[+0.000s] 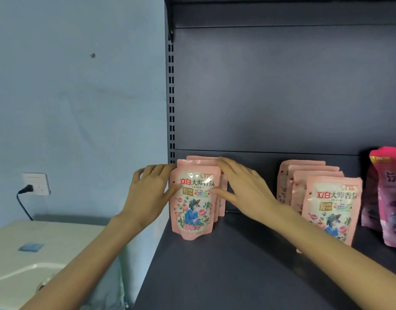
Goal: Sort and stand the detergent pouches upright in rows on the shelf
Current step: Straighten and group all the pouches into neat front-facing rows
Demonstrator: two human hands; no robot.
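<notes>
Three pale pink detergent pouches (193, 209) stand upright in a row, one behind another, at the left end of the dark shelf (226, 265). My left hand (148, 191) lies flat against the row's left side, its thumb touching the front pouch. My right hand (241, 186) lies flat against the right side, fingertips at the rear pouches' tops, thumb on the front pouch. A second row of several pink pouches (331, 204) stands upright to the right, partly hidden by my right forearm.
Magenta pouches (389, 198) stand at the shelf's right edge. The shelf's slotted upright (171, 97) rises just behind the left row. Left of the shelf are a blue wall, a socket with a plug (36, 184) and a white appliance (36, 253).
</notes>
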